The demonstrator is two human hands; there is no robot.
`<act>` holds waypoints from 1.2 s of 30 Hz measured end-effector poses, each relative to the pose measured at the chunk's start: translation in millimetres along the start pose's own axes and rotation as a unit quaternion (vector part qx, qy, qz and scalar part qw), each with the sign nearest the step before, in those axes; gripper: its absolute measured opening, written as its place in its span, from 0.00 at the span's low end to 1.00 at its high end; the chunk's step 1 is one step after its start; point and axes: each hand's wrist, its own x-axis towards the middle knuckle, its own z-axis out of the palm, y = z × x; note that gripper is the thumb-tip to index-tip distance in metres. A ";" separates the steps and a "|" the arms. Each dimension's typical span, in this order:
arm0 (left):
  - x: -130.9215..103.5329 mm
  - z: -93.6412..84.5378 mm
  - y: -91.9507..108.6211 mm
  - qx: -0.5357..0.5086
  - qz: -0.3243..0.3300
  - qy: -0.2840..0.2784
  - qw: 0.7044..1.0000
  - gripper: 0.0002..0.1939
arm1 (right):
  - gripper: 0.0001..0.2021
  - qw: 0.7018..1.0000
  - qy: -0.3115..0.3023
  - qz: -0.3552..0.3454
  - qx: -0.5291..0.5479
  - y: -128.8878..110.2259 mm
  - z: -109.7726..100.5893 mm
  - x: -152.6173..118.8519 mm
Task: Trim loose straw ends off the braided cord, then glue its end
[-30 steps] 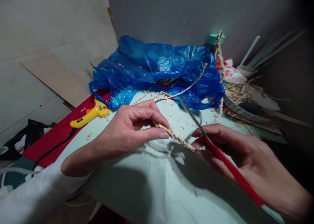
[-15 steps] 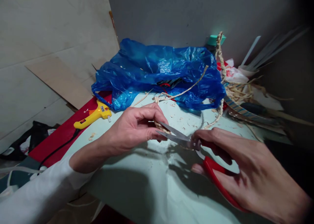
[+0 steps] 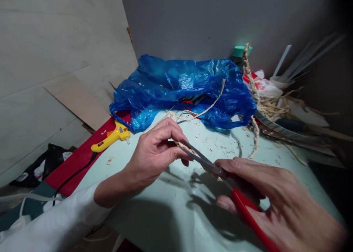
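Between thumb and fingers, my left hand (image 3: 158, 145) pinches a pale braided cord (image 3: 185, 146) above the table. Part of the cord is hidden by the fingers, and a thin strand rises behind the hand across the blue bag. My right hand (image 3: 270, 193) grips red-handled scissors (image 3: 245, 208), with fingers around the handles. The scissor blades lie nearly together along the braid, their tips at my left fingertips. Another length of braid (image 3: 249, 73) stands at the right, beside the bag, and its lower end rests on the table.
A crumpled blue plastic bag (image 3: 165, 79) lies at the back of the pale green table covering (image 3: 149, 215). To the left is a yellow glue gun (image 3: 111, 138) with a black cable. Fibre strips (image 3: 273, 106) are heaped at the right, near white sticks (image 3: 281, 60). Small scraps litter the table.
The scissor blades have come together from being spread apart. My left hand has barely moved against the table. The whole view has shifted slightly.
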 end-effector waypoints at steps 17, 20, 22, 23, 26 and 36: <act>-1.9 -0.6 -2.2 0.026 0.030 0.024 0.999 0.09 | 0.07 0.997 0.033 -0.065 -0.005 4.3 4.3 3.0; 0.1 -0.2 -2.8 0.019 0.023 0.023 0.999 0.09 | 0.10 0.994 0.045 -0.092 -0.033 8.5 4.2 2.2; 1.1 0.2 -3.4 0.014 0.024 0.022 0.999 0.09 | 0.10 0.991 0.058 -0.111 -0.049 10.5 4.2 1.6; 1.5 0.4 -3.7 0.013 0.023 0.021 0.999 0.09 | 0.10 0.990 0.060 -0.116 -0.055 10.8 4.2 1.3; 2.6 0.4 -4.2 0.013 0.010 0.020 1.000 0.08 | 0.07 0.991 0.052 -0.109 -0.054 8.8 4.0 1.8; 2.9 -10.4 2.9 0.075 -0.053 -0.041 0.995 0.04 | 0.12 0.987 0.026 0.139 0.070 8.1 -8.1 9.3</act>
